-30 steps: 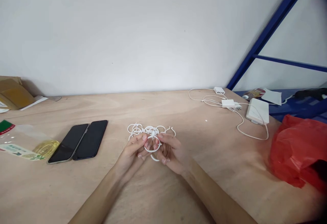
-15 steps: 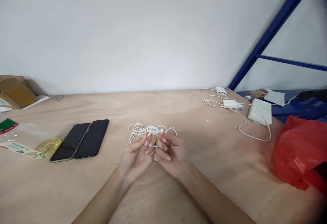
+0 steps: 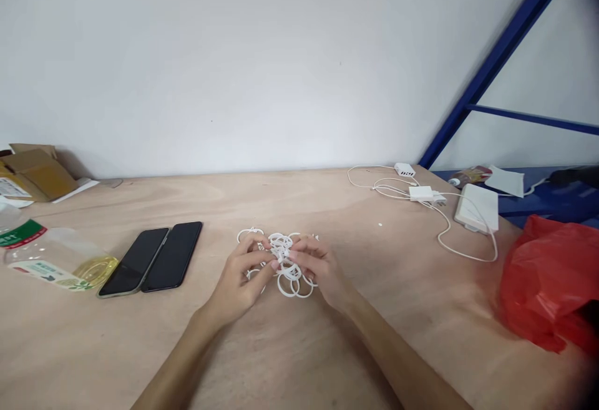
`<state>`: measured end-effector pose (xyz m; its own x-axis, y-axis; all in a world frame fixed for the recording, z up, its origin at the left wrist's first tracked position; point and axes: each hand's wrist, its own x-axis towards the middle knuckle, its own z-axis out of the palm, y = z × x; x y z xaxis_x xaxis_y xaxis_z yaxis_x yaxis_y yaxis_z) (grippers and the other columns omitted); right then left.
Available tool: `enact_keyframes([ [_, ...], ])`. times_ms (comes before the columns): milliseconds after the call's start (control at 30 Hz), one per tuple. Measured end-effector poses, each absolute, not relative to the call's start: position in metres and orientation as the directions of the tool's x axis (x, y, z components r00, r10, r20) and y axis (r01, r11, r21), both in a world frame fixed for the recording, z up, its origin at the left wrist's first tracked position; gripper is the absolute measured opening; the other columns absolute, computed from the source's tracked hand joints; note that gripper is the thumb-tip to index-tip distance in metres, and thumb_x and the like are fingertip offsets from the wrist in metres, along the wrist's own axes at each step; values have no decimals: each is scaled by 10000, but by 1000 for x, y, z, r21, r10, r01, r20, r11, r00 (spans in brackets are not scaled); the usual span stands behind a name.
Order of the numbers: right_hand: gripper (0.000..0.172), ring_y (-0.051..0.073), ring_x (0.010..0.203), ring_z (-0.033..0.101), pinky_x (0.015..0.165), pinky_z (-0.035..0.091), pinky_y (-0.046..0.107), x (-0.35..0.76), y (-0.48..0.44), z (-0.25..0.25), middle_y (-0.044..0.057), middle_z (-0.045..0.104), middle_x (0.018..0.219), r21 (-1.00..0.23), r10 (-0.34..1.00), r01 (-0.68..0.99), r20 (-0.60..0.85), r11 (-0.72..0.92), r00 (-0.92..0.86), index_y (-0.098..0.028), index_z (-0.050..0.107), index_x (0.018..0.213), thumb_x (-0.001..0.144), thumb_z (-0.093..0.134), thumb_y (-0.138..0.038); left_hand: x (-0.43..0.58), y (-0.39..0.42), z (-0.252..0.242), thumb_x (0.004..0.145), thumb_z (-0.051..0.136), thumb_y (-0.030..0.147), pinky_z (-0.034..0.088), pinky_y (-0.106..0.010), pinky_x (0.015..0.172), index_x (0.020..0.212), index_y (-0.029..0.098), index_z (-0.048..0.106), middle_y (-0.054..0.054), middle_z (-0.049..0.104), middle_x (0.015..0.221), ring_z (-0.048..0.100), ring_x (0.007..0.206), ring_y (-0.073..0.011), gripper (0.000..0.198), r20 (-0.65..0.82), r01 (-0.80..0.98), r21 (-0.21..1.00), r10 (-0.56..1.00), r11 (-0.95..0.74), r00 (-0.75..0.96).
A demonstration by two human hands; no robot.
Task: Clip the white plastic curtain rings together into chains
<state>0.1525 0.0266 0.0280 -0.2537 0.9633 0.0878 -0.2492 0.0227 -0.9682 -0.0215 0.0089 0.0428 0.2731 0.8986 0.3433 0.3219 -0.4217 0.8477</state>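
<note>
A small heap of white rings [image 3: 281,243], thin open hoops with little knobs on them, lies on the wooden table in front of me. My left hand [image 3: 239,282] reaches in from the left, thumb and fingers closed in a pinch on a white ring at the middle of the heap. From the right, my right hand [image 3: 324,271] pinches a ring close by, its thumb and index fingertip beside the left fingertips. Several hoops show below and between the hands. Fingers cover part of the heap, so which hoop each hand grips is unclear.
Two black phones [image 3: 154,260] lie side by side on the left, near a clear bottle [image 3: 56,257] with yellow liquid. A cardboard box [image 3: 40,173] stands behind. At right are white chargers with cables [image 3: 421,193], a white box [image 3: 477,207] and a red plastic bag [image 3: 547,282].
My hands have turned from palms up to palms down over the heap. More hoops now show below my fingers. The view has shifted slightly.
</note>
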Motion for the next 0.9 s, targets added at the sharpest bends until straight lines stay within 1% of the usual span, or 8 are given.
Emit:
enact_keyframes([
  [100, 149, 117, 690, 465, 603, 380, 251, 159, 29, 25, 8, 521, 805, -950, 912, 67, 272, 306, -308, -210, 694, 686, 739, 698, -349, -31, 9, 37, 843, 506, 203, 435, -317, 782, 777, 192, 681, -74, 487, 1044, 508, 859, -177, 187, 384, 505, 686, 850, -524, 361],
  [167, 125, 118, 694, 465, 640, 390, 263, 160, 29, 20, 5, 504, 800, -892, 881, 191, 332, 409, -337, -220, 709, 729, 772, 674, -332, -34, 10, 29, 835, 489, 185, 451, -330, 819, 839, 202, 676, -77, 486, 1059, 519, 926, -197, 188, 395, 560, 633, 845, -534, 360],
  [400, 112, 169, 828, 542, 764, 440, 316, 159, 31, 7, 27, 574, 827, -755, 788, 296, 443, 585, -428, -235, 721, 848, 765, 663, -187, -43, 4, 17, 854, 486, 252, 505, -323, 782, 949, 217, 658, -76, 531, 1036, 558, 870, -189, 199, 393, 593, 711, 913, -378, 111],
  [500, 92, 186, 874, 569, 828, 445, 346, 164, 31, 16, 46, 616, 874, -767, 810, 304, 444, 564, -382, -224, 710, 852, 785, 648, -233, -52, -13, 20, 846, 518, 274, 477, -366, 890, 977, 216, 651, -85, 564, 1057, 570, 964, -225, 195, 377, 651, 685, 924, -329, 71],
  [600, 150, 206, 937, 583, 879, 443, 373, 180, 22, 22, 70, 653, 947, -780, 866, 385, 399, 493, -300, -219, 692, 895, 842, 572, -292, -68, -38, 14, 876, 482, 339, 429, -429, 986, 1089, 211, 597, -103, 565, 1176, 543, 1103, -258, 274, 353, 804, 522, 930, -285, 101],
  [700, 326, 243, 1092, 548, 963, 410, 417, 208, -2, 16, 100, 630, 1161, -691, 931, 625, 278, 364, -235, -212, 641, 1109, 876, 493, -384, -87, -62, -2, 877, 474, 428, 416, -463, 1009, 1284, 235, 487, -105, 523, 1323, 504, 1202, -281, 450, 324, 918, 314, 936, -244, 138],
  [800, 716, 311, 1338, 335, 1097, 266, 486, 234, -29, 1, 144, 396, 1455, -468, 966, 845, 106, 259, -237, -129, 412, 1394, 828, 484, -562, -101, -77, -21, 839, 495, 529, 341, -510, 1066, 1472, 249, 205, -95, 410, 1460, 399, 1317, -308, 750, 301, 964, 78, 928, -254, 220],
  [900, 851, 303, 1421, 158, 1154, 135, 489, 245, -46, -8, 109, 190, 1544, -295, 964, 922, -18, 250, -267, -106, 231, 1471, 833, 381, -650, -105, -82, -33, 829, 461, 586, 299, -500, 1095, 1498, 211, 38, -105, 334, 1500, 363, 1349, -299, 875, 289, 961, -34, 918, -275, 272],
])
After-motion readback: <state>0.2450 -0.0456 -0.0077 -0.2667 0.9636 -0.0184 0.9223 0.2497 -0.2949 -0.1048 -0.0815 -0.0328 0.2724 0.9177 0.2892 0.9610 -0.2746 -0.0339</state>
